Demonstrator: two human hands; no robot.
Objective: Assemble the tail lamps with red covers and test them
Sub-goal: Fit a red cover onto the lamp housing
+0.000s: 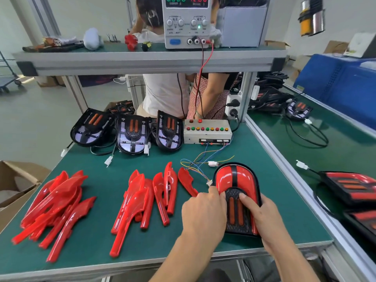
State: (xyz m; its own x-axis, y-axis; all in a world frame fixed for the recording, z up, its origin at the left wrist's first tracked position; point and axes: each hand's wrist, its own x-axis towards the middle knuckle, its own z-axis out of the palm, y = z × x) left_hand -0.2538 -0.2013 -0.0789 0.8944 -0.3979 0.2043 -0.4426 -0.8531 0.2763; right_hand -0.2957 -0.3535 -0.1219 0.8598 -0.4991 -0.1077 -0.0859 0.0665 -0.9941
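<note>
Lower right of the frame: tail lamp [237,198], red covers fitted, lying on the green bench mat [126,159]. Left hand [203,212] curls over the lamp's left edge, gripping it; right hand [262,214] grips the right side, thumb pressed on the black centre panel. Centre and lower left: loose red covers [142,200] in two heaps. Top centre: power supply [187,23], red display reading "12.00"; knob labels too blurred to read.
</note>
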